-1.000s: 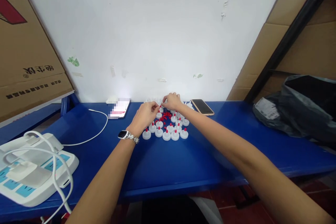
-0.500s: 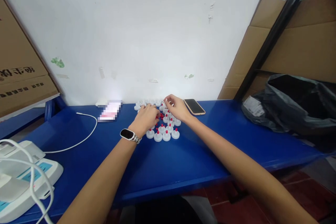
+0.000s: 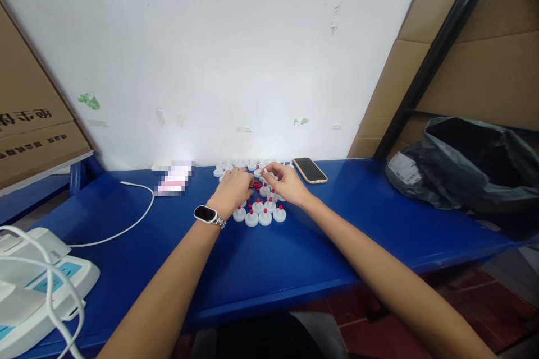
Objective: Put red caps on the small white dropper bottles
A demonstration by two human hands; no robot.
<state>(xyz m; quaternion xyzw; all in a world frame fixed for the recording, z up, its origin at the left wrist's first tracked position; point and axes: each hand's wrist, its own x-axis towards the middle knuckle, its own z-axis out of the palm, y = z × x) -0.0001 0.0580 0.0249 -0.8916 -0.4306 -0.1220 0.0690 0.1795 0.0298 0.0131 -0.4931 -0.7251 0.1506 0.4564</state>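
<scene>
Both hands have drawn back a little from the wall since a second ago, settling over the middle of the cluster, and the view has swung right, so the white device slid further off the left edge.

Nearest me, that white plastic device with pale blue panels and looped white cables (image 3: 40,283) sits at the left end of the blue table (image 3: 269,269). Beyond it, the left hand (image 3: 233,189), with a dark smartwatch on a metal band (image 3: 206,214), lies curled over the loose small red plastic tips (image 3: 256,184); its fingers point down into the pile, and I cannot tell whether they have pinched one. Just beside it, the right hand (image 3: 286,180) holds what looks like a white round plastic cap (image 3: 265,171) between thumb and forefinger, other fingers loosely bent. Finished white caps with red tips (image 3: 265,216) stand in rows in front of both hands.

By my reading, one tip is being fitted to one cap; the next move calls for bringing tip and nozzle together squarely and pressing.

Farther back lie bare caps (image 3: 229,168), a dark phone (image 3: 310,170), a white cable (image 3: 126,224) and a black plastic bag (image 3: 467,162).
</scene>
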